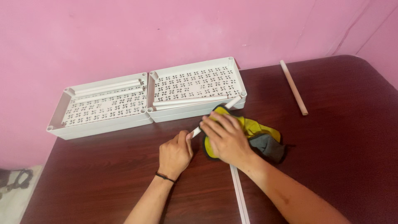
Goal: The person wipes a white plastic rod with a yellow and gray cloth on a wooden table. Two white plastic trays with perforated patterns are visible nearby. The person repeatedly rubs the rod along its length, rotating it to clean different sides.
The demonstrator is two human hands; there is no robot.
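My left hand grips the near end of a white plastic tube that slants up toward the right tray. My right hand presses a yellow and grey cloth around the middle of that tube. The far tip of the tube shows beyond the cloth, near the front rim of the right white tray. A black band circles my left wrist.
Two white perforated trays sit side by side against the pink wall; the left tray holds two tubes, the right one holds others. A loose white tube lies at the back right of the dark wooden table. Another white tube lies under my right forearm.
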